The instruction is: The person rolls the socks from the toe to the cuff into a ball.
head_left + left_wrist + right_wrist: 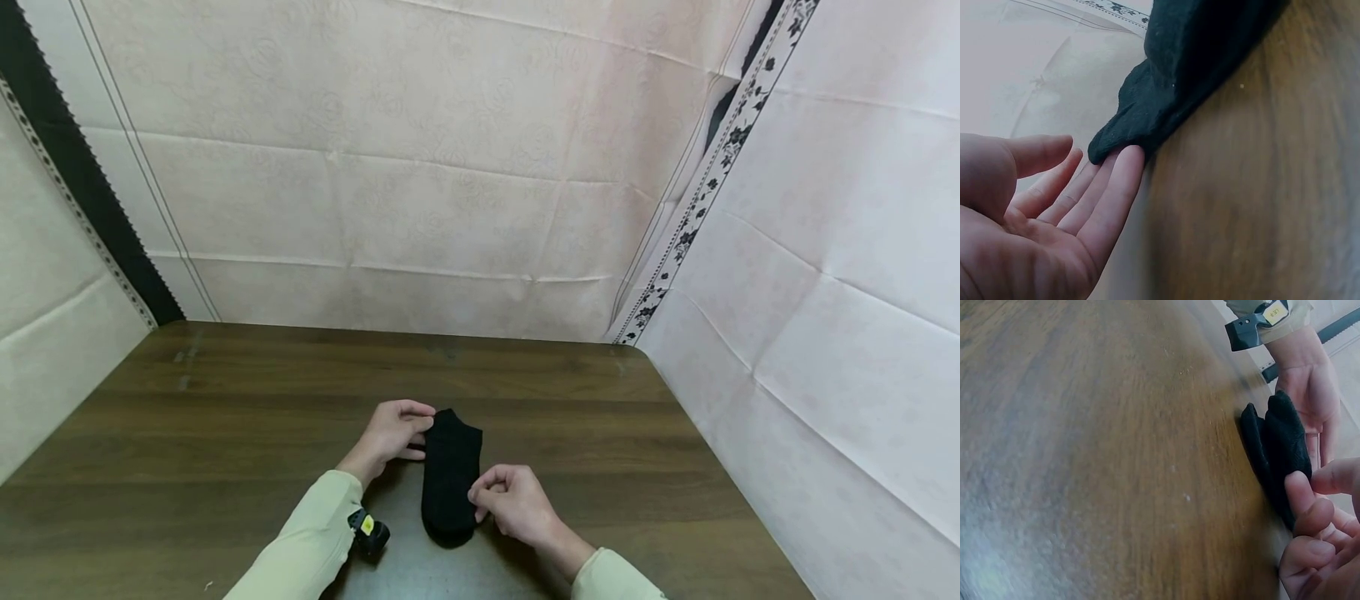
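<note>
A black ankle sock (452,479) lies lengthwise on the wooden table, its opening toward the far side and its rounded end toward me. At its far left corner is my left hand (393,433). In the left wrist view, straight fingers (1124,178) touch the edge of the sock (1175,81), while the thumb stands apart from it. My right hand (517,504) pinches the sock's right edge near the rounded end. The right wrist view shows the sock (1288,440) side-on, as two dark layers with a gap at one end.
The brown wooden table (262,417) stretches out on both sides of the sock. White patterned cloth (420,208) hangs behind it, with more cloth (840,275) along the right side. A small black camera (369,533) is strapped to my left wrist.
</note>
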{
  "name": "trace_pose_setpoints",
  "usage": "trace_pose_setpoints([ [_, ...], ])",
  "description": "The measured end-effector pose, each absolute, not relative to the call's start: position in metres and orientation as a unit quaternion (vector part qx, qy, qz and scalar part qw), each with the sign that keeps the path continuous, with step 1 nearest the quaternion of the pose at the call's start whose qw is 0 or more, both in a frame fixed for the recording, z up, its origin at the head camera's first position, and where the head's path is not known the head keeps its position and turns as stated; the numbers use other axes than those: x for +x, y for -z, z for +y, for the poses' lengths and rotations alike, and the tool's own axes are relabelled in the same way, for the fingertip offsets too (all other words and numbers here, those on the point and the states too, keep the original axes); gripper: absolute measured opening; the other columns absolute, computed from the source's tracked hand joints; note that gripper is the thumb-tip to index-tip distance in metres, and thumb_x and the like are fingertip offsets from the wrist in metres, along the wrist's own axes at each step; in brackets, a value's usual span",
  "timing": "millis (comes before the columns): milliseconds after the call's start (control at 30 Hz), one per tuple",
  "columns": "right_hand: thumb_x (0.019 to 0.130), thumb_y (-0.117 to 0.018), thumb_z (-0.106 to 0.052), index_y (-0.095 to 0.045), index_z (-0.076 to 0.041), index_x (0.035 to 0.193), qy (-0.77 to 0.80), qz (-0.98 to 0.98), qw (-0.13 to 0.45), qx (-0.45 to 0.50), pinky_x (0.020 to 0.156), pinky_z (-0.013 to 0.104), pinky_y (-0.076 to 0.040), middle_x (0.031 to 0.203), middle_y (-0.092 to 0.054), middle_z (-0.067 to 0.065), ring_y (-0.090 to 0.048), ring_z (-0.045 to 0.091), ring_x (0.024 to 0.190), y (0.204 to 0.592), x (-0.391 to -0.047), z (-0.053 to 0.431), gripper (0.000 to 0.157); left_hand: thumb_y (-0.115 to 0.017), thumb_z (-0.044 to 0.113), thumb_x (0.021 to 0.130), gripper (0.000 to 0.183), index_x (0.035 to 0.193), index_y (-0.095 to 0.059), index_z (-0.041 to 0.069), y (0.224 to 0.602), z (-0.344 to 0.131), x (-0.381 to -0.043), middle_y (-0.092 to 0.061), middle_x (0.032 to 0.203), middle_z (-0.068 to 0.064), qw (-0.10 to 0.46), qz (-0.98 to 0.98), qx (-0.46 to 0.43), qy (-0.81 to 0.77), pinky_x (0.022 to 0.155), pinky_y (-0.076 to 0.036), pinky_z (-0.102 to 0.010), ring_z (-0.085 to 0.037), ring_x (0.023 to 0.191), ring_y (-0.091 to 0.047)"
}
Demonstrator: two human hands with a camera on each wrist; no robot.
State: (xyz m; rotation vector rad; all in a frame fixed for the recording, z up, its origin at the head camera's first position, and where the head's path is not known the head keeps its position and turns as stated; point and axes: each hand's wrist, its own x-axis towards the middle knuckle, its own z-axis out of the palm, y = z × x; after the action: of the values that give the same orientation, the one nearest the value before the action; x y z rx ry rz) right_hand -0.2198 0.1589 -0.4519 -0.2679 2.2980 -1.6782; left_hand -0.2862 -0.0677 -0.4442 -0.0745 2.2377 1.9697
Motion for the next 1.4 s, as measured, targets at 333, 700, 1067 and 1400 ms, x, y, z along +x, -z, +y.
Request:
trace_pose_setpoints([
  [333,0.092,-0.071,-0.012,-0.069,-0.004,0.092,0.547,0.82,0.126,-0.11,0.04,0.02,-0.037,0.067,-0.068,0.008,-0.043,0.007,0.041,0.447,-0.218,0.164,0.008,-0.064,0.007,0.099,0.02,0.117,-0.068,0.0,0.434,-0.08,-0.278,-0.068,0.111,-0.013,0.045,0.795,-0.002,-0.604,0.067,-0.059,-0.039,-0.027,0.09,-0.071],
  [700,0.092,-0.075,-0.017,-0.07,-0.018,0.088,0.427,0.866,0.011,-0.26,0.058,0.024,-0.051,0.078,-0.064,-0.009,-0.058,0.007,0.065,0.437,-0.212,0.172,0.007,-0.069,0.009,0.096,0.01,0.105,-0.073,0.008,0.421,-0.082,-0.246,-0.068,0.093,-0.002,0.013,0.866,0.067,-0.496,0.064,-0.055,-0.036,-0.018,0.075,-0.063],
  [1067,0.091,-0.078,-0.025,-0.075,-0.017,0.099,0.228,0.85,-0.121,-0.458,0.075,0.009,-0.044,0.099,-0.06,-0.008,-0.056,0.004,0.085,0.436,-0.201,0.167,0.011,-0.076,0.02,0.091,0.005,0.095,-0.074,0.018,0.421,-0.078,-0.194,-0.066,0.092,0.011,-0.023,0.922,0.239,-0.302,0.067,-0.052,-0.033,-0.007,0.078,-0.06],
  [1400,0.087,-0.082,-0.026,-0.076,-0.017,0.098,0.195,0.83,-0.156,-0.498,0.076,0.009,-0.044,0.097,-0.061,-0.009,-0.054,0.001,0.083,0.445,-0.202,0.163,0.015,-0.079,0.022,0.088,0.013,0.098,-0.073,0.017,0.426,-0.07,-0.179,-0.061,0.094,0.009,-0.02,0.914,0.33,-0.234,0.073,-0.052,-0.036,-0.005,0.081,-0.057],
])
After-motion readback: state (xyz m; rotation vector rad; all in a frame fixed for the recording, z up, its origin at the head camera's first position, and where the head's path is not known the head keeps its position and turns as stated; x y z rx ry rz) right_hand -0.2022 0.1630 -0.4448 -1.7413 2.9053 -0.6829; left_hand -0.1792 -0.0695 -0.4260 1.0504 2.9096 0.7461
